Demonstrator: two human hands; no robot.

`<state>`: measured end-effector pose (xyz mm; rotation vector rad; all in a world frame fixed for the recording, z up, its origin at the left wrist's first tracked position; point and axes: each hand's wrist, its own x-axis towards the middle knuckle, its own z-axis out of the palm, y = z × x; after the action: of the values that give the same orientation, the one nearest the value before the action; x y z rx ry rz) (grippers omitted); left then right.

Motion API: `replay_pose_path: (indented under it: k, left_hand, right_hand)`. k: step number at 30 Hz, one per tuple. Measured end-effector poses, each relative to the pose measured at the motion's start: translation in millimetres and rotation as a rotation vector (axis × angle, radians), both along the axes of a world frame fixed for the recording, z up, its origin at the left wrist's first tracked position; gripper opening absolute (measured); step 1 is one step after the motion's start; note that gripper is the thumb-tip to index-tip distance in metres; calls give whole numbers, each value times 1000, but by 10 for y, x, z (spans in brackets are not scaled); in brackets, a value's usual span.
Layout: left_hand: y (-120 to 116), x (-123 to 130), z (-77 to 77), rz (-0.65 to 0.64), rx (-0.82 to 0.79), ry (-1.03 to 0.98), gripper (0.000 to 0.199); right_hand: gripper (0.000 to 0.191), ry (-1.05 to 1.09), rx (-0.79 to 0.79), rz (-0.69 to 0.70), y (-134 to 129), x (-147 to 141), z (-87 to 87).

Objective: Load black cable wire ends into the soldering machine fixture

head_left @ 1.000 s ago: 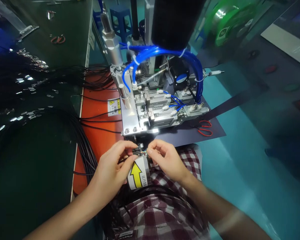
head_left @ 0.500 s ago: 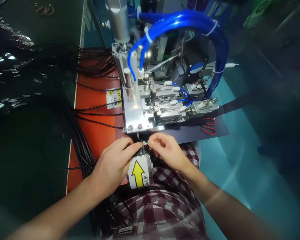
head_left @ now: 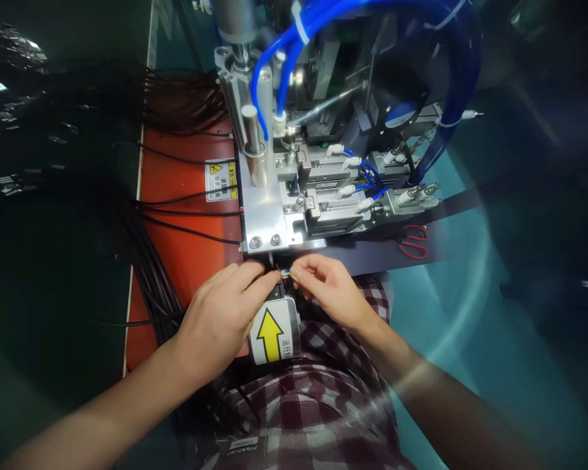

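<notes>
Several thin coloured wires (head_left: 285, 273) show between my fingertips, just in front of the machine's metal base plate (head_left: 266, 225). My right hand (head_left: 329, 282) is closed in a pinch on the wires from the right. My left hand (head_left: 225, 305) reaches in from the other side, thumb and forefinger pinched at the wires' left end; its other fingers are curled and partly hidden. Right below the wires is a round housing (head_left: 274, 331) with a white label and a yellow arrow. Exactly how the wire ends sit in the fingertips is too small to make out.
Black cables (head_left: 151, 281) run in a bundle over the orange surface (head_left: 186, 215) at left. Metal cylinders with white fittings and blue air hoses (head_left: 274, 49) stand on the machine behind my hands. Red-handled scissors (head_left: 414, 241) lie on the dark sheet at right.
The view has shifted slightly, so the machine appears nearer and higher. Both hands stay pinched at the wires, with barely any movement.
</notes>
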<state>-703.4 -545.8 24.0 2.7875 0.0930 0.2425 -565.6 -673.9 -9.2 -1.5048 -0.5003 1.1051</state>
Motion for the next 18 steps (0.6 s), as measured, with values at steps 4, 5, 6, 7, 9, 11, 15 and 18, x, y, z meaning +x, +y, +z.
replay_pose_path:
  k: [4, 5, 6, 7, 9, 11, 15, 18]
  left_hand:
    - [3, -6, -15, -10, 16, 20, 30]
    - [3, -5, -16, -13, 16, 18, 29]
    - [3, -4, -15, -16, 16, 15, 29]
    - [3, -2, -13, -18, 17, 11, 29]
    - [1, 2, -8, -18, 21, 5, 28]
    - [0, 5, -5, -17, 21, 3, 28]
    - [4, 2, -9, -26, 29, -3, 27]
    - [9, 1, -12, -26, 35, -4, 28]
  right_hand:
    - [21, 25, 4, 7, 1, 2, -5]
    - [21, 33, 5, 9, 2, 4, -6]
    - [21, 40, 5, 12, 4, 6, -7]
    - [21, 46, 6, 13, 5, 7, -7]
    - [21, 57, 6, 17, 9, 9, -5]
    - [21, 64, 6, 20, 9, 8, 0]
    - [20, 30, 2, 14, 1, -3, 12]
    - [20, -7, 6, -5, -5, -14, 16]
